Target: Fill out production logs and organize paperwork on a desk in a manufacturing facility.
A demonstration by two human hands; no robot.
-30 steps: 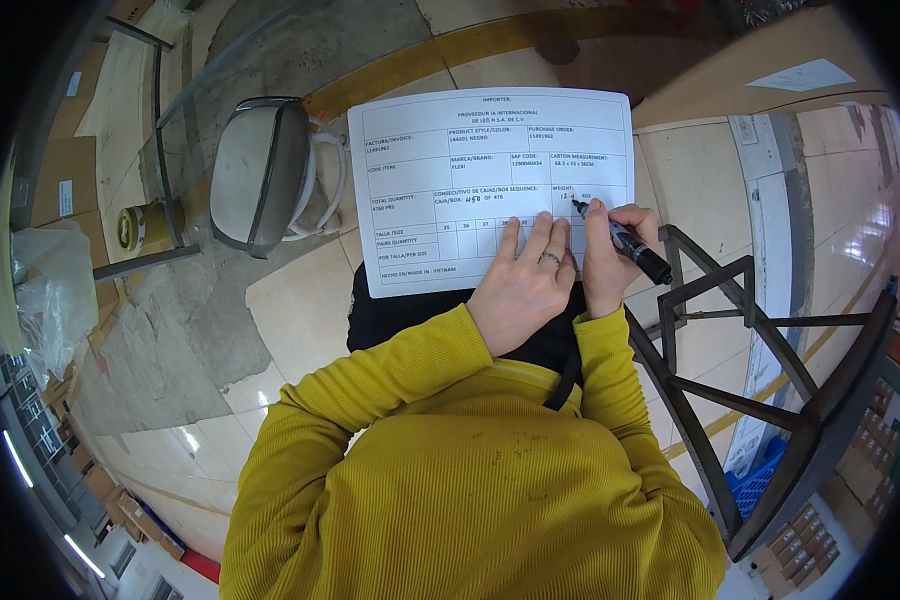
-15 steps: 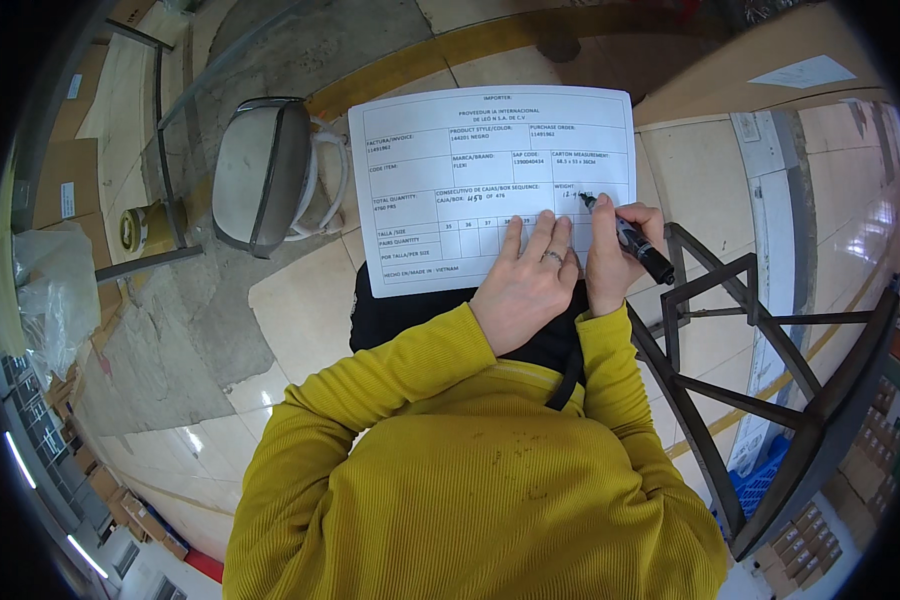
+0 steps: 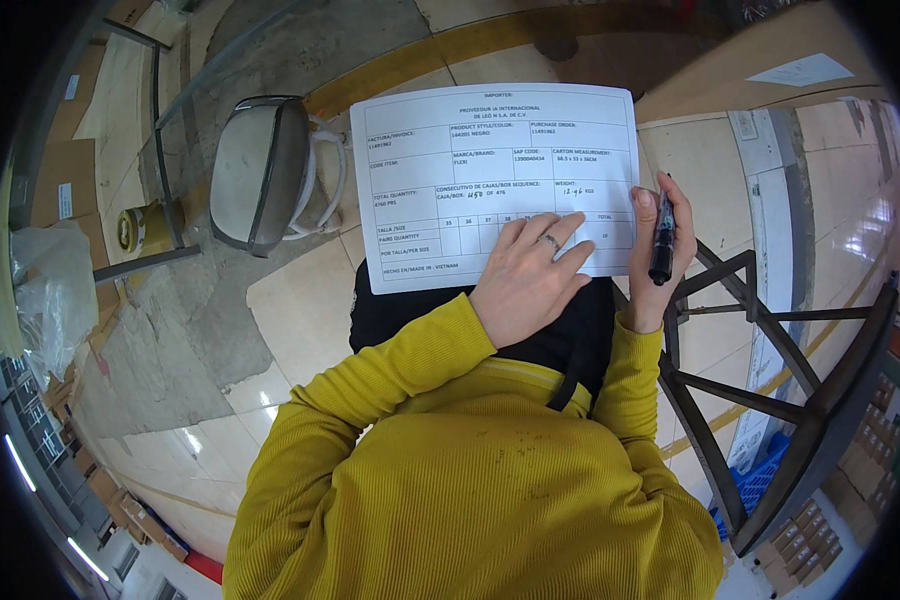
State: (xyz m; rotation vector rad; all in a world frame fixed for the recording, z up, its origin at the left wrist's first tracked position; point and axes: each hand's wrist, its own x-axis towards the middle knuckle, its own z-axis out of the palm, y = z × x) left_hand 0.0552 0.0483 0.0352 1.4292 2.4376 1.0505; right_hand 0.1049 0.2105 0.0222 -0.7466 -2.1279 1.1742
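My right hand [image 3: 667, 235] is curled around a black cylindrical marker pen [image 3: 662, 252], just beside the right edge of a white rectangular paper form [image 3: 490, 150] over my black-clothed lap [image 3: 592, 312]. My left hand [image 3: 530, 275] lies on its lower part, fingers spread, gripping nothing. Ruled boxes [image 3: 405, 172] bear black print; two carry handwritten figures [image 3: 574, 191].

the person's lap [image 3: 378, 322], clad in black, is the desk here, with a printed white paper [image 3: 490, 175] lying right across it! below spreads the floor [image 3: 295, 315], pale tiles broken by a worn grey patch [image 3: 175, 350], a grey-seated chair [image 3: 255, 175] standing on it at left, a dark metal frame [image 3: 852, 365] over at right!
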